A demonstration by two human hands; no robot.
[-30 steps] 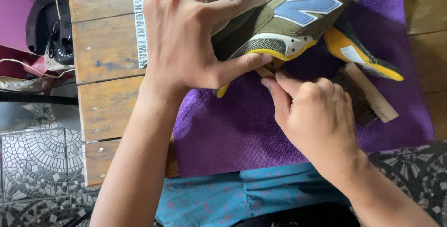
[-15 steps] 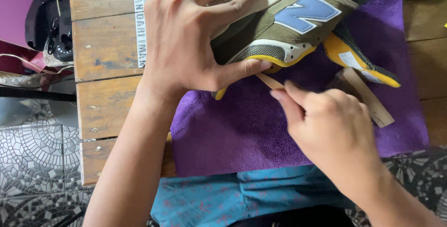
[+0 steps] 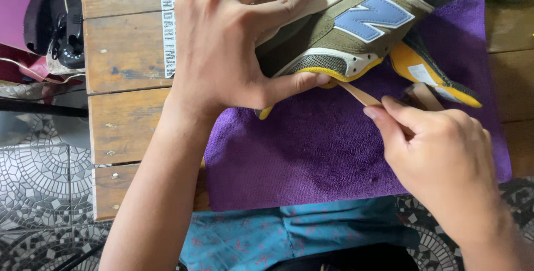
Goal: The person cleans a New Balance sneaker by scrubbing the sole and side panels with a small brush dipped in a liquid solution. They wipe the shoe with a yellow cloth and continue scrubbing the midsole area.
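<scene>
Two bare hands work over a weathered wooden plank table, which has a dark object hanging off its far left edge and a white printed strip lying along one plank. Right of that strip, the left hand spreads wide over an olive and cream suede sneaker with a blue side emblem and yellow sole edge, fingers pressing its upper and thumb hooked under the near sole rim. That shoe lies on its side on a purple terry cloth. Farther right and nearer, the right hand pinches a thin flat tan wooden stick, whose tip touches the sole edge beside the left thumb.
</scene>
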